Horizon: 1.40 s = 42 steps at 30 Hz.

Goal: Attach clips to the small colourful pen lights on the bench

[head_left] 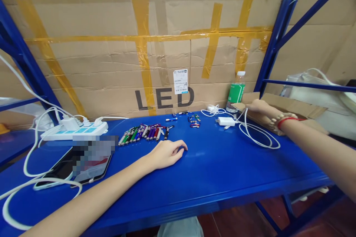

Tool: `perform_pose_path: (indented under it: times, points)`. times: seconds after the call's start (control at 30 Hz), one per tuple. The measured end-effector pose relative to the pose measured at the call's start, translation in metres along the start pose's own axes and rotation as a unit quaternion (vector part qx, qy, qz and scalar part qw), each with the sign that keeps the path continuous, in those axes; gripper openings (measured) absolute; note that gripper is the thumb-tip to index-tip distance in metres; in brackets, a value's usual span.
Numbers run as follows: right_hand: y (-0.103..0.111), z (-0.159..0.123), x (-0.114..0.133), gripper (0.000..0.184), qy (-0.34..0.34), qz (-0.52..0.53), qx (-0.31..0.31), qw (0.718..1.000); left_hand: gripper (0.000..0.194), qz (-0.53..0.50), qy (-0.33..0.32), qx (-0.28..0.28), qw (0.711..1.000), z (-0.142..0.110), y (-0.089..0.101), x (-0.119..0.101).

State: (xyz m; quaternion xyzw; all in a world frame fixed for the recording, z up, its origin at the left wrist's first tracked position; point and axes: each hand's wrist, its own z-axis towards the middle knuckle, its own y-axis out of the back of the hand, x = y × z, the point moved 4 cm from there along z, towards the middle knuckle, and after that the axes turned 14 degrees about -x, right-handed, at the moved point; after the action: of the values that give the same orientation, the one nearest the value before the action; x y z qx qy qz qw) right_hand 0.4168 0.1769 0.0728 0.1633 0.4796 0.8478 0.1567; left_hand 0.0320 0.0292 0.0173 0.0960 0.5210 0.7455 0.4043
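The left hand (168,153), fingers loosely curled, lay mid-bench, its front open; the right hand's (257,106) fingers, unclear, met the carton (294,109).

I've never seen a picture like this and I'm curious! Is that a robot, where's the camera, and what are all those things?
No robot here: these are a person's bare hands. There's just one picture, from a camera worn on their head, looking forward and down.

The left hand rests on the blue table, fingers curled, holding nothing I can see. The right hand is at the open box; I can't tell if it holds anything.

Little coloured tubes lie in a row. There's also a bottle, a white charger, a power strip and two flat gadgets.
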Motion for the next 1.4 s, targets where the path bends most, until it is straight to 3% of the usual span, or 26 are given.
perform_pose_path:
  times: [0.1, 0.23, 0.33, 0.37, 0.43, 0.5, 0.57, 0.63, 0.73, 1.03, 1.4]
  points:
    - [0.004, -0.01, -0.004, 0.025, -0.017, 0.044, -0.001, 0.999, 0.021, 0.002, -0.001, -0.003, 1.0, -0.001, 0.0, 0.0]
    - [0.033, -0.022, 0.015, 0.033, 0.018, 0.122, -0.115, 0.986, 0.021, 0.002, -0.005, -0.008, 1.0, -0.001, 0.0, -0.001]
    - [0.059, -0.041, 0.057, 0.037, 0.119, 0.179, -0.198, 0.956, 0.022, 0.002, -0.004, -0.004, 1.0, -0.001, 0.001, -0.001]
    - [0.065, -0.052, 0.08, 0.041, 0.23, 0.227, -0.204, 0.924, 0.022, 0.002, -0.003, -0.003, 1.0, -0.001, 0.001, -0.001]
    - [0.06, -0.081, 0.121, 0.057, 0.403, 0.274, -0.117, 0.865, 0.022, 0.005, -0.004, -0.002, 1.0, -0.001, 0.001, -0.002]
    - [0.038, -0.104, 0.15, 0.078, 0.447, 0.255, -0.01, 0.857, 0.022, 0.008, -0.002, -0.001, 1.0, 0.0, 0.001, -0.002]
    - [0.009, -0.12, 0.167, 0.096, 0.43, 0.199, 0.072, 0.878, 0.021, 0.008, -0.001, -0.002, 1.0, 0.0, 0.001, -0.002]
    - [-0.018, -0.128, 0.174, 0.098, 0.386, 0.156, 0.122, 0.901, 0.021, 0.005, -0.001, -0.005, 1.0, 0.0, 0.001, -0.002]
    - [-0.037, -0.128, 0.177, 0.087, 0.348, 0.142, 0.107, 0.92, 0.02, 0.0, -0.006, -0.005, 1.0, 0.0, 0.0, -0.002]
    - [-0.03, -0.123, 0.183, 0.049, 0.374, 0.141, 0.004, 0.917, 0.02, 0.012, -0.011, -0.009, 1.0, 0.0, -0.001, -0.002]
    - [-0.021, -0.133, 0.188, 0.034, 0.383, 0.093, -0.007, 0.919, 0.022, 0.022, -0.001, -0.002, 1.0, 0.0, 0.001, -0.004]
